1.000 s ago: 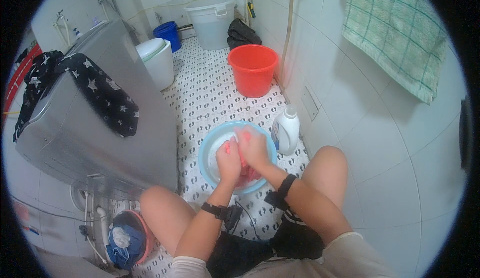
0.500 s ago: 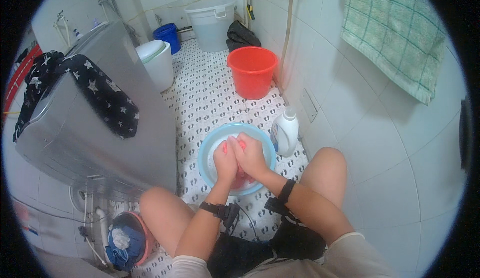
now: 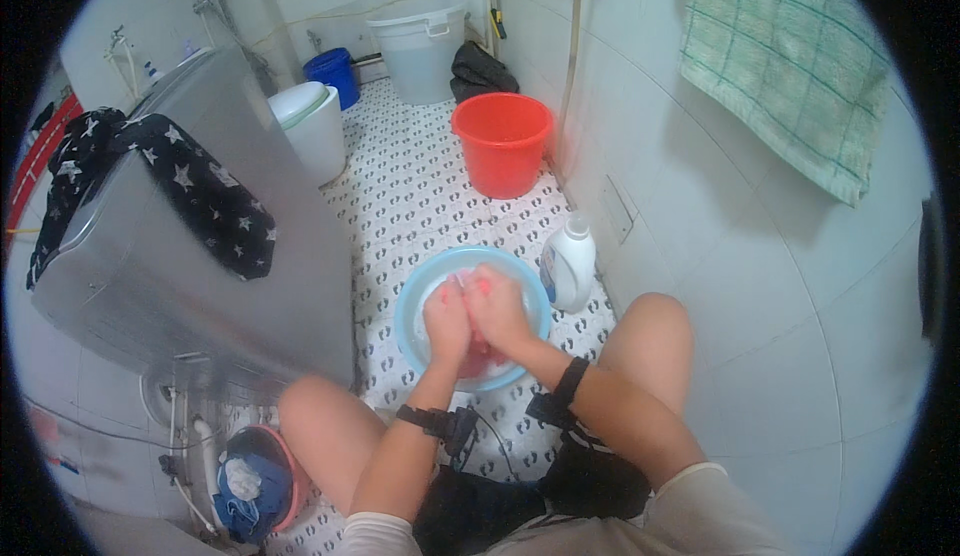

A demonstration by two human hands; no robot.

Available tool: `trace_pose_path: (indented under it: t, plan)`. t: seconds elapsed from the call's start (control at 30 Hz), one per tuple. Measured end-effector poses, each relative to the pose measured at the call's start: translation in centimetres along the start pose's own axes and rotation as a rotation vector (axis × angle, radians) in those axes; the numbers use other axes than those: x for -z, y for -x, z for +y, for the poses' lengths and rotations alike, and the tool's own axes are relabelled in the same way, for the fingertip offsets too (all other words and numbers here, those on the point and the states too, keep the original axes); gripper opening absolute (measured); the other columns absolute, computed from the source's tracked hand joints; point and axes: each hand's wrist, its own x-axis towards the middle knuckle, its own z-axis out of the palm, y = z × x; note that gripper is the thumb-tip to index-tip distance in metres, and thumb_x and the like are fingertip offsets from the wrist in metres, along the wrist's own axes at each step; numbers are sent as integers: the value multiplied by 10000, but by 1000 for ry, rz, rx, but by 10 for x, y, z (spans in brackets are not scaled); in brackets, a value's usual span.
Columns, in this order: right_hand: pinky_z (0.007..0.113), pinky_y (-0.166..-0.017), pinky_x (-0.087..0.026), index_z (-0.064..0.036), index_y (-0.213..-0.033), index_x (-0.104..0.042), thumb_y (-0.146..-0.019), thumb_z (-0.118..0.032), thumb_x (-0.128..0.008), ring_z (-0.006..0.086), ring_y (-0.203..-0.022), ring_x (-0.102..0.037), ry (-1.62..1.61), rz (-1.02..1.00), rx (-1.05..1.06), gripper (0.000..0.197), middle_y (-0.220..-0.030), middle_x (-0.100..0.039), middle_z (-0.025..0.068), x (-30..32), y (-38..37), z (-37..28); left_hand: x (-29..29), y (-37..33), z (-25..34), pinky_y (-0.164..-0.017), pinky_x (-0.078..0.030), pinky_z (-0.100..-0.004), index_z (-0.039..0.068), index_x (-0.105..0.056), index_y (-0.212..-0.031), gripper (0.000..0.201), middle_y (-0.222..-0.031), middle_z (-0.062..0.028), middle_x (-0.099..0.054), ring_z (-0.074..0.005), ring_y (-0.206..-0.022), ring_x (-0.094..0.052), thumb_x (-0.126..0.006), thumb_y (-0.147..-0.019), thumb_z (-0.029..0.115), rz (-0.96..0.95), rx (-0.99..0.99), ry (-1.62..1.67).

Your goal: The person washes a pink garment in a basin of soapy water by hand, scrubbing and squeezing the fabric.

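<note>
Over a light blue basin [image 3: 402, 326] of sudsy water on the floor, my two hands are side by side, gripping a wet pinkish-red cloth [image 3: 482, 354]. My left hand [image 3: 446, 322] is closed on its left part, and my right hand [image 3: 498, 308] is closed on the part beside it. Red bits of the cloth show between the fingers, while its lower part hangs toward the water. Just right of the basin stands a white detergent bottle [image 3: 572, 268]. A strap with a dark device circles each of my forearms.
Beyond the basin stands a red bucket [image 3: 502, 151]. A grey appliance [image 3: 200, 286], draped with a black star-patterned cloth [image 3: 215, 191], rises at left. Clothes fill a pink basin [image 3: 298, 491] by my left leg. A green towel [image 3: 780, 66] hangs on the right wall.
My hands have drawn slightly apart at the fingers and turned against each other, still gripping the cloth. The basin, bottle and bucket have stayed in place.
</note>
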Motion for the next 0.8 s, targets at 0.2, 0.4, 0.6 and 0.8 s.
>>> trace_pose_path:
  t: [0.2, 0.4, 0.6, 0.8]
  plan:
    - [405, -524, -401, 20, -755, -578, -958, -241, -611, 265, -518, -465, 60, 98, -89, 333, -618, -531, 213, 9, -16, 26, -6, 5, -9, -611, -463, -362, -32, -645, -823, 443, -676, -103, -639, -154, -633, -568, -461, -1050, 301, -88, -63, -126]
    - [432, -575, -431, 17, -759, -586, -964, -243, -592, 338, -568, -559, 163, 53, -25, 331, -652, -574, 234, -2, -6, 18, 1, 6, -10, -611, -453, -342, -31, -657, -843, 418, -680, -69, -617, -126, -651, -529, -479, -1041, 291, -42, 90, 2]
    - [432, -595, -445, 26, -759, -584, -957, -237, -599, 368, -618, -590, 123, 79, 14, 329, -694, -604, 241, -5, -3, 18, 0, -1, -6, -573, -417, -307, -13, -579, -751, 393, -647, -11, -547, -95, -623, -467, -506, -1030, 256, 32, -18, 84]
    - [451, -555, -428, 12, -743, -532, -955, -251, -618, 414, -559, -530, 121, 111, -120, 349, -632, -551, 233, 15, -17, 28, -12, 12, 18, -573, -417, -331, 7, -514, -722, 331, -621, -35, -509, -109, -614, -455, -541, -1000, 185, -102, 21, 108]
